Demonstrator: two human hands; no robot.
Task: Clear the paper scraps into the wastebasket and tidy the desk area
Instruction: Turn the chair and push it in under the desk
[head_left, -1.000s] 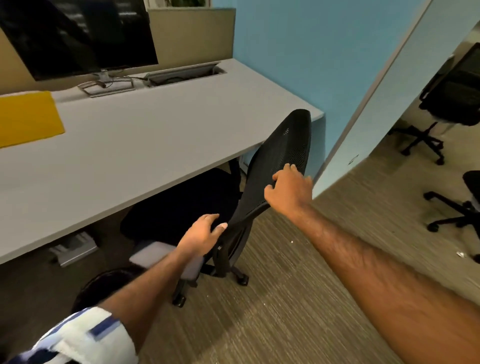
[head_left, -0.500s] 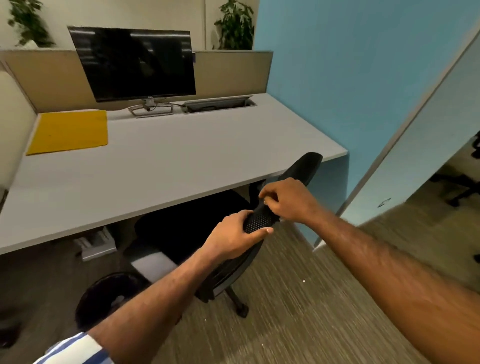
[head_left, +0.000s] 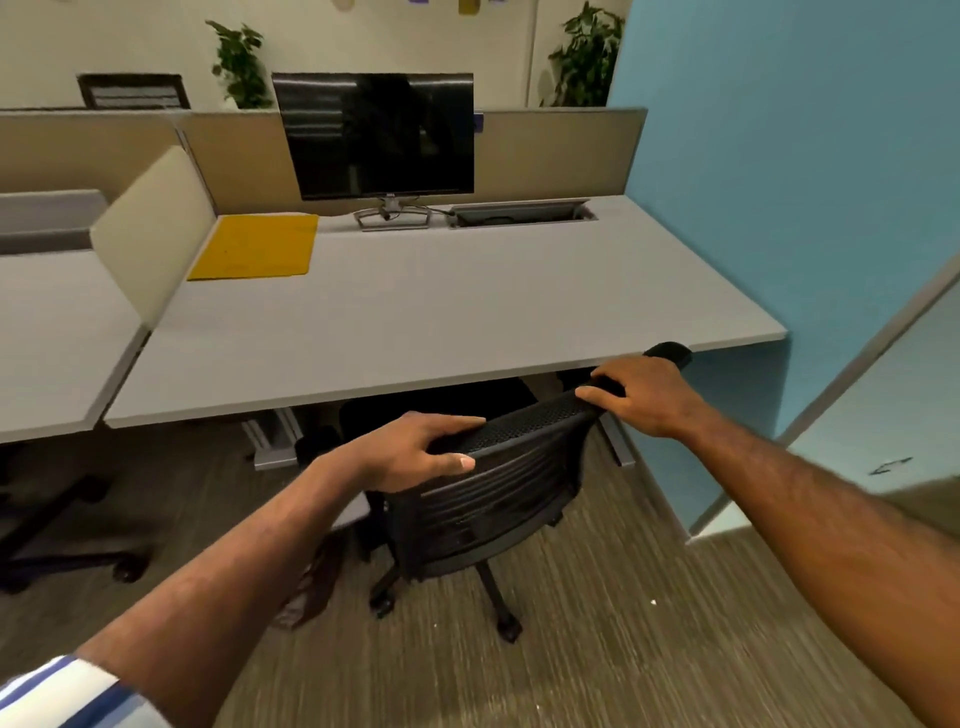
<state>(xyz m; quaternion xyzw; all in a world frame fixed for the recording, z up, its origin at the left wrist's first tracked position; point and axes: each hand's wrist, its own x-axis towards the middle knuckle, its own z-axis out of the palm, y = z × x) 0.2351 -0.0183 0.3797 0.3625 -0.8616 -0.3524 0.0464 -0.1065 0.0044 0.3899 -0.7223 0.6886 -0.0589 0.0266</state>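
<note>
A black mesh office chair (head_left: 493, 499) stands at the grey desk (head_left: 415, 322), its seat tucked under the desktop and its back facing me. My left hand (head_left: 415, 452) grips the left part of the backrest's top edge. My right hand (head_left: 644, 397) grips the right part of the same edge, close to the desk's front edge. A tiny white scrap (head_left: 653, 602) lies on the carpet right of the chair base. No wastebasket shows in this frame.
On the desk sit a yellow folder (head_left: 257, 254), a dark monitor (head_left: 374, 137) and an open cable tray (head_left: 519, 214). A blue wall (head_left: 779, 182) bounds the right side. Another chair's base (head_left: 67, 540) stands on the left, beside a cream divider (head_left: 150, 234).
The chair has turned and rolled in under the desk, its back now square to me. Both hands stayed on the backrest. My view lifted, and the dark wastebasket at lower left dropped out of sight.
</note>
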